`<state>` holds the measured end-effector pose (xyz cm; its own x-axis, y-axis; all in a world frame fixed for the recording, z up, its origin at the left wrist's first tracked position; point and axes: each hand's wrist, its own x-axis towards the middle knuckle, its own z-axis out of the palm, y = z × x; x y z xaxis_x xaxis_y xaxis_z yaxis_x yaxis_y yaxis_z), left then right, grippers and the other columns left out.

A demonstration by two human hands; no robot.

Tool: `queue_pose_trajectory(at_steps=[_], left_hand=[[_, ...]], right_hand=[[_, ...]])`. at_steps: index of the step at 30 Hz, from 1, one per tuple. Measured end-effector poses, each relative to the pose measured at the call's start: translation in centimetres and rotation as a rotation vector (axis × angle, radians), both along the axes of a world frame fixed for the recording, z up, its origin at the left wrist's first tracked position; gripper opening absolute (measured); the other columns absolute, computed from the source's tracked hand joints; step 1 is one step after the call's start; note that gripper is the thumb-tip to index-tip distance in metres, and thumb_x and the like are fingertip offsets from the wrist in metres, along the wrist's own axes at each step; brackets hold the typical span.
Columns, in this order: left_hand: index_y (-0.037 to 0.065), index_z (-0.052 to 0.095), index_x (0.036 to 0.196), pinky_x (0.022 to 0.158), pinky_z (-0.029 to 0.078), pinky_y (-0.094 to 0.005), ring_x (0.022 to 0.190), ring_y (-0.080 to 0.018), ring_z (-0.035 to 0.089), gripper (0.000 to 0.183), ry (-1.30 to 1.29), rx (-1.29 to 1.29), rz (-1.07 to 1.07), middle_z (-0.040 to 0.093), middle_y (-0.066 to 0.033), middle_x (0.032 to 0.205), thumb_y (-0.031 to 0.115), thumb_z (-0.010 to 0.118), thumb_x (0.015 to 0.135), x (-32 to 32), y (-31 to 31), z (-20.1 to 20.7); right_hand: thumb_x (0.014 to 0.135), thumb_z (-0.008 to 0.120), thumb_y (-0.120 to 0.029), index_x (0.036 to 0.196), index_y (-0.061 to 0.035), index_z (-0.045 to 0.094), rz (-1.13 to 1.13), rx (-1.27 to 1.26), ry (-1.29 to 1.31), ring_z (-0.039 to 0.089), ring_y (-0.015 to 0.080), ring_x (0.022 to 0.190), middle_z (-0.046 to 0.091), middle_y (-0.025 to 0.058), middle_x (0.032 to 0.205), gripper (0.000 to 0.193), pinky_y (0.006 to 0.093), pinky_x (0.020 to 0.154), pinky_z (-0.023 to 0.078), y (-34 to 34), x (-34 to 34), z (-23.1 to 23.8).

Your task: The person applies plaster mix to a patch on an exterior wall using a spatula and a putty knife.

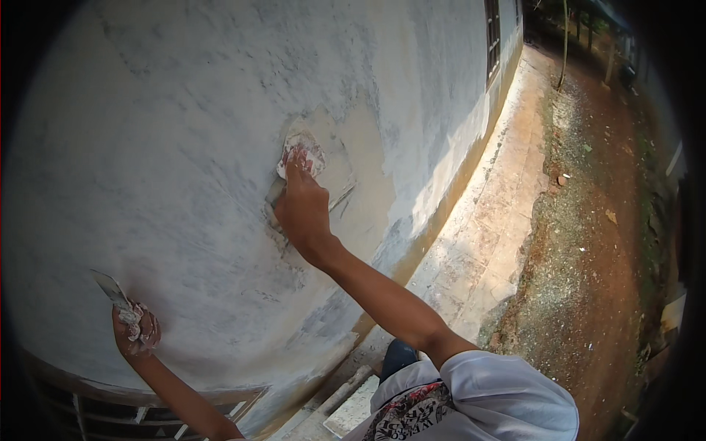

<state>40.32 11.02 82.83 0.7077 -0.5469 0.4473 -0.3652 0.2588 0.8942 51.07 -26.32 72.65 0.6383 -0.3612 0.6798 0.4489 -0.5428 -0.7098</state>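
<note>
My right hand is up against the pale wall, its fingers smeared with white putty and closed on a flat plastering blade. Most of that blade is hidden behind the hand; only thin edges show at its sides. Around it spreads a beige patch of smoothed putty. Lower left, my left hand, also coated in putty, grips a putty knife with its blade pointing up and to the left, near the wall.
A barred window lies at the lower left, another barred window at the top right. Along the wall's foot runs a concrete ledge, with a gravel and dirt path beyond. Pale blocks sit beside my body.
</note>
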Motion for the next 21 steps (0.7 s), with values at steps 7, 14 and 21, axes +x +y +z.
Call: queue_pose_trajectory(at_steps=[7, 14, 21], left_hand=[[0.0, 0.046, 0.122, 0.03, 0.042, -0.0278, 0.039, -0.0136, 0.046, 0.042, -0.014, 0.0, 0.067, 0.052, -0.0091, 0.065, 0.011, 0.068, 0.088, -1.3, 1.0, 0.2], [-0.001, 0.047, 0.121, 0.031, 0.044, -0.0271, 0.038, -0.0121, 0.047, 0.043, -0.005, 0.03, -0.008, 0.05, -0.0068, 0.059, 0.013, 0.07, 0.087, 0.2, 0.5, -0.3], [0.0, 0.048, 0.11, 0.031, 0.044, -0.0285, 0.038, -0.0123, 0.046, 0.036, -0.019, 0.042, 0.022, 0.049, -0.0064, 0.057, 0.011, 0.071, 0.086, -0.8, 1.8, 0.1]], right_hand=[[0.081, 0.053, 0.008, 0.118, 0.0088, 0.056, 0.372, 0.1, -0.119, 0.068, 0.0394, 0.084, 0.065, 0.0282, 0.093, 0.037, 0.0432, 0.073, 0.054, 2.9, -8.8, -0.7], [0.078, 0.05, 0.008, 0.11, 0.0109, 0.057, -0.092, 0.074, -0.04, 0.064, 0.0397, 0.068, 0.063, 0.0267, 0.079, 0.033, 0.0466, 0.06, 0.051, -6.8, 1.0, 2.2], [0.077, 0.052, 0.007, 0.121, 0.0149, 0.051, 0.411, -0.006, -0.118, 0.065, 0.0438, 0.095, 0.061, 0.0359, 0.103, 0.045, 0.045, 0.081, 0.054, 6.4, -9.1, -0.7]])
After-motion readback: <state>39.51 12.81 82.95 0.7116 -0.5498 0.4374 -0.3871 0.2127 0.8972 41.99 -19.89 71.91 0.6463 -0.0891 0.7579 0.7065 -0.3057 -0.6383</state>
